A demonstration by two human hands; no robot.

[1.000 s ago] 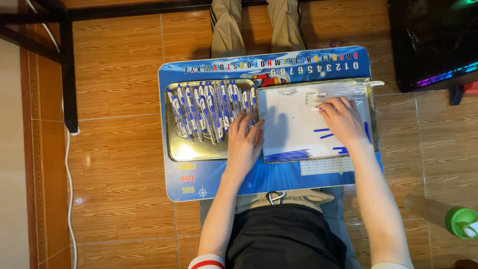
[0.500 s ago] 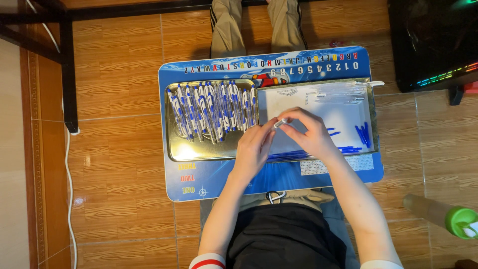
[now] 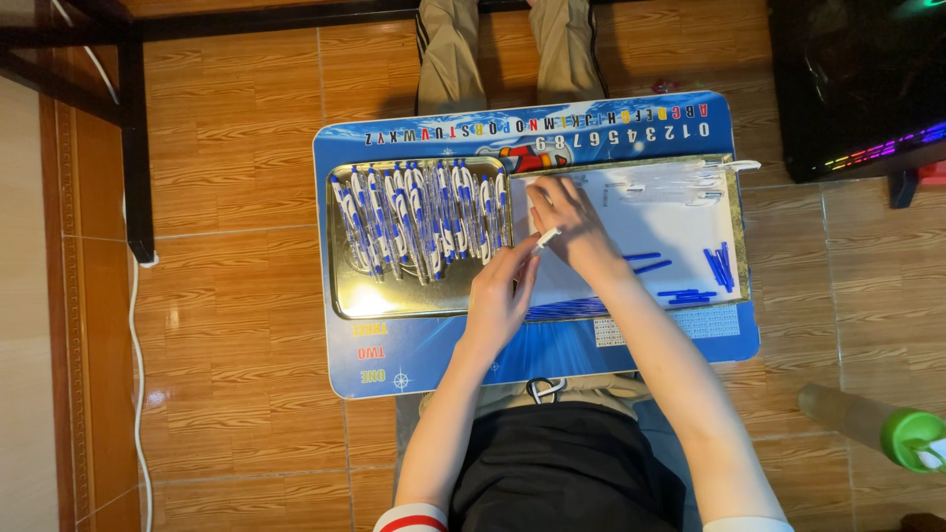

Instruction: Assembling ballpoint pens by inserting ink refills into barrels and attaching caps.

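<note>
My right hand [image 3: 567,222] and my left hand [image 3: 501,296] meet over the middle of a small blue lap table [image 3: 394,365], both pinching one white pen [image 3: 544,239] between their fingertips. Just left of them a metal tray [image 3: 384,296] holds a row of several white-and-blue pens [image 3: 419,212]. To the right lies a white sheet [image 3: 680,232] with several loose blue pen parts [image 3: 719,266] scattered on it.
The lap table stands on an orange tiled floor. Another person's legs [image 3: 503,49] in beige trousers show beyond its far edge. A black frame [image 3: 133,128] and a white cable [image 3: 133,325] are at the left, a dark cabinet [image 3: 847,79] at the upper right, a green-capped bottle [image 3: 912,438] at the lower right.
My right hand came left from the loose blue parts on the sheet to meet my left hand. Both now hold a white pen near the tray's right edge.
</note>
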